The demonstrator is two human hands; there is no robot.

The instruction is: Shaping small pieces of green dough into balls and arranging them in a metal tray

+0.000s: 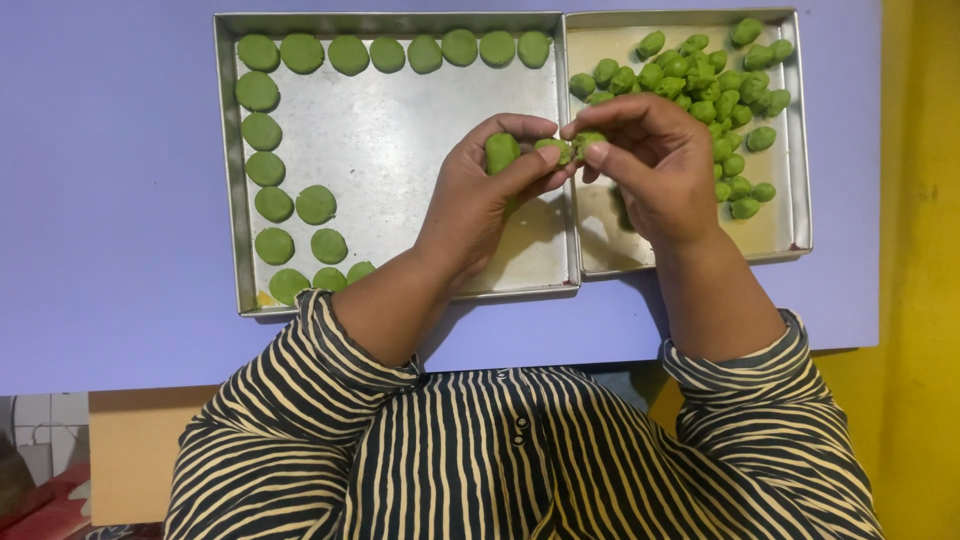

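Above the seam where two metal trays meet, a small green dough piece sits pinched in the left hand, thumb lying along its lower side and fingers curled over the top. Just beside it, the right hand has its fingertips closed on another green lump, and a third bit of green dough shows between the two hands, though I cannot tell which hand has it. Both hands are partly closed, palms turned down and towards each other, fingertips nearly touching. Both forearms rise from striped sleeves pushed up to mid-forearm, the left crossing the near rim of the left tray, the right crossing the near rim of the right tray. Along the far and left walls of the left tray lie flattened green discs in a row, with a few more in a second column near its front corner. Heaped in the far part of the right tray are rounded green balls. Both trays rest side by side, touching, on a lilac worktop.
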